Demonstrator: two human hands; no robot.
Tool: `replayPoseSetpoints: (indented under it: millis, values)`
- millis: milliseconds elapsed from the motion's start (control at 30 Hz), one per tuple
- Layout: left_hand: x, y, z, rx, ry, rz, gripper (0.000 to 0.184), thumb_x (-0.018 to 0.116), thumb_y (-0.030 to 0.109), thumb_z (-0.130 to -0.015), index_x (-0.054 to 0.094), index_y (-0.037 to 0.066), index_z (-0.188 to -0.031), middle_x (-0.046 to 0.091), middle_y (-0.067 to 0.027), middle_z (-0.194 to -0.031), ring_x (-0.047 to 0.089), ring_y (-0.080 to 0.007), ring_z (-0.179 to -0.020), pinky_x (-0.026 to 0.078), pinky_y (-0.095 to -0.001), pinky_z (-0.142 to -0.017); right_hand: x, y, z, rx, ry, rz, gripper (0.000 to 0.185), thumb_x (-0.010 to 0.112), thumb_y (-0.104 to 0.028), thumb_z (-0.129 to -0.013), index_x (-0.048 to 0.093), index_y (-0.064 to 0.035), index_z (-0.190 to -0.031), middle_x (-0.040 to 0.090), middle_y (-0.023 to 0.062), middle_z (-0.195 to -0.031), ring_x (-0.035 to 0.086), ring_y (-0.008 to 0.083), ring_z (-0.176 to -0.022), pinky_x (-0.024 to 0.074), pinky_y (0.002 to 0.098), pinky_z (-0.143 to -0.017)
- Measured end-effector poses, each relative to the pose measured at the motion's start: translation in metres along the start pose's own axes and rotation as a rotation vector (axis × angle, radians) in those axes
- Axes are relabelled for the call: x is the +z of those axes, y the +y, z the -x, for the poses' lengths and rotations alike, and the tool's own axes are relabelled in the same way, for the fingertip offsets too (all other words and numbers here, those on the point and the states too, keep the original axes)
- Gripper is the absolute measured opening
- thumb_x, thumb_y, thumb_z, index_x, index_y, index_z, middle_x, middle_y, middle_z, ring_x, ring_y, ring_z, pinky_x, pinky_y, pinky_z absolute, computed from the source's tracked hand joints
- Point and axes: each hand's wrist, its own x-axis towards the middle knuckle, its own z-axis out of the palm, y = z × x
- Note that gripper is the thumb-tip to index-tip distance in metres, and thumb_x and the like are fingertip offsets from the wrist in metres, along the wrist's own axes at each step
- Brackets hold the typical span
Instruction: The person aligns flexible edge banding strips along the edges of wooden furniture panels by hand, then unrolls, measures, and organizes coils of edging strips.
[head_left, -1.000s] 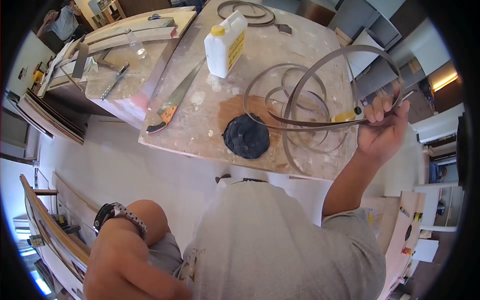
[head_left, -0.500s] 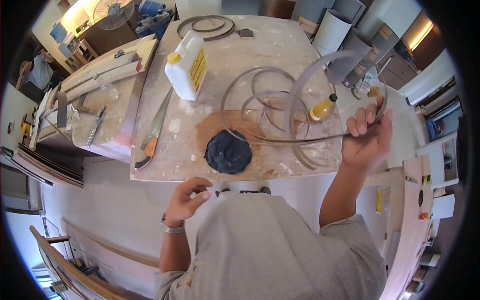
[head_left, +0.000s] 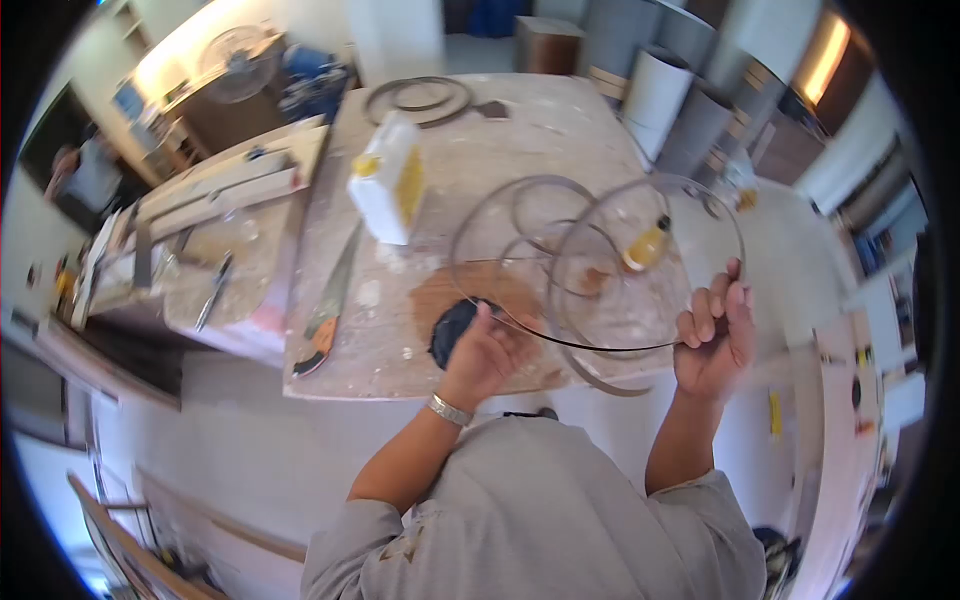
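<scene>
A long thin strip (head_left: 600, 348), curled into several loops, arcs over the right half of the worktable (head_left: 540, 110). My right hand (head_left: 712, 335) is closed on the strip, right of the table's front corner. Near the front edge, my left hand (head_left: 490, 350) reaches over a round black lump (head_left: 452, 328) and partly hides it. The strip's near length passes at its thumb and fingertips; whether they pinch it is blurred. Behind the loops lies a yellow bottle (head_left: 648, 245) with a dark cap.
A white jug (head_left: 388, 185) with a yellow cap stands left of centre, near an orange-handled saw (head_left: 322, 335). Another coil (head_left: 420, 100) lies at the back. Boards (head_left: 225, 180) rest on the left bench. Rolls (head_left: 655, 100) stand behind right. A person (head_left: 90, 180) is far left.
My left hand has risen from beside my body to the black lump and the strip. My right hand has come lower, still holding the strip, and the loops have shifted. The view has tilted.
</scene>
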Motion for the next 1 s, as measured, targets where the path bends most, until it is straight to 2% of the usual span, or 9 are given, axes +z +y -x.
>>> replayPoseSetpoints:
  millis: [100,167,233,433,600,700,833,867,1000]
  values:
    - [-0.012,0.023,-0.03,0.103,0.045,0.008,0.023,0.051,0.025,-0.094,0.058,0.003,-0.089,0.063,-0.0105,-0.092,0.062,-0.0225,-0.087,0.05,-0.0402,-0.086,-0.009,-0.027,0.019,0.004,0.046,0.041,0.029,0.049,-0.016,-0.094,0.047,-0.0033,-0.121,0.046,0.0001,-0.075,0.039,0.0065,-0.052,0.0325,0.0205,-0.04]
    - [-0.015,0.041,-0.047,0.155,0.161,0.022,0.014,0.053,0.017,-0.092,0.056,0.005,-0.087,0.059,-0.006,-0.079,0.057,-0.0199,-0.074,0.05,-0.0346,-0.072,-0.024,-0.05,0.033,-0.032,0.082,0.063,0.032,0.048,-0.017,-0.095,0.045,-0.0006,-0.122,0.045,0.0007,-0.075,0.038,0.006,-0.05,0.0309,0.0193,-0.038]
    - [-0.03,0.068,-0.071,0.184,0.229,-0.189,0.009,0.05,0.007,-0.09,0.054,0.001,-0.085,0.052,-0.004,-0.072,0.054,-0.0177,-0.069,0.049,-0.0318,-0.069,-0.042,-0.079,0.05,-0.071,0.111,0.112,0.034,0.047,-0.018,-0.095,0.044,0.0009,-0.123,0.044,0.0011,-0.076,0.037,0.0061,-0.048,0.0302,0.0191,-0.036]
    - [-0.014,0.127,-0.13,0.163,0.192,-0.38,0.007,0.051,0.002,-0.087,0.052,-0.005,-0.088,0.052,-0.007,-0.073,0.053,-0.0165,-0.067,0.048,-0.0312,-0.065,-0.082,-0.146,0.139,-0.143,0.391,0.259,0.038,0.04,-0.017,-0.098,0.038,0.008,-0.127,0.043,0.0032,-0.077,0.035,0.004,-0.048,0.0292,0.0172,-0.035]
    - [0.014,0.157,-0.178,0.088,0.111,-0.318,0.005,0.056,-0.005,-0.083,0.052,-0.003,-0.086,0.054,-0.0077,-0.073,0.053,-0.0149,-0.061,0.048,-0.028,-0.061,-0.139,-0.17,0.245,-0.037,0.831,0.252,0.033,0.044,-0.018,-0.097,0.046,0.0018,-0.123,0.047,0.0023,-0.077,0.035,0.0041,-0.048,0.0276,0.0161,-0.036]
    - [0.036,0.165,-0.195,0.122,0.106,-0.387,0.005,0.056,-0.005,-0.083,0.053,-0.002,-0.085,0.055,-0.0076,-0.072,0.053,-0.0146,-0.062,0.047,-0.0267,-0.06,-0.188,-0.161,0.313,-0.004,1.117,0.184,0.023,0.053,-0.021,-0.093,0.056,-0.0035,-0.107,0.051,0.0012,-0.071,0.036,0.0048,-0.046,0.028,0.0169,-0.036]
    - [0.074,0.182,-0.203,0.136,0.071,-0.428,0.004,0.057,-0.005,-0.084,0.054,-0.002,-0.083,0.056,-0.0083,-0.072,0.052,-0.0146,-0.06,0.047,-0.0258,-0.059,-0.261,-0.121,0.402,0.002,1.385,0.035,0.018,0.057,-0.025,-0.09,0.057,-0.0065,-0.089,0.051,0.0016,-0.067,0.038,0.0052,-0.045,0.0321,0.0168,-0.036]
    - [0.08,0.192,-0.207,0.187,0.033,-0.509,0.009,0.056,-0.006,-0.082,0.056,-0.002,-0.089,0.058,-0.0081,-0.078,0.054,-0.0144,-0.067,0.048,-0.026,-0.065,-0.277,-0.111,0.425,0.011,1.445,-0.012,0.018,0.055,-0.024,-0.091,0.055,-0.007,-0.085,0.051,0.0011,-0.065,0.038,0.0054,-0.044,0.0321,0.0172,-0.036]
    - [0.087,0.286,-0.236,0.531,-0.428,-1.534,0.019,0.051,-0.002,-0.083,0.059,0.002,-0.099,0.06,-0.0051,-0.088,0.056,-0.0132,-0.082,0.046,-0.0247,-0.075,-0.32,-0.07,0.509,0.002,1.635,-0.185,0.021,0.05,-0.022,-0.093,0.049,-0.0091,-0.076,0.046,-0.0013,-0.059,0.035,0.0063,-0.04,0.0321,0.0183,-0.035]
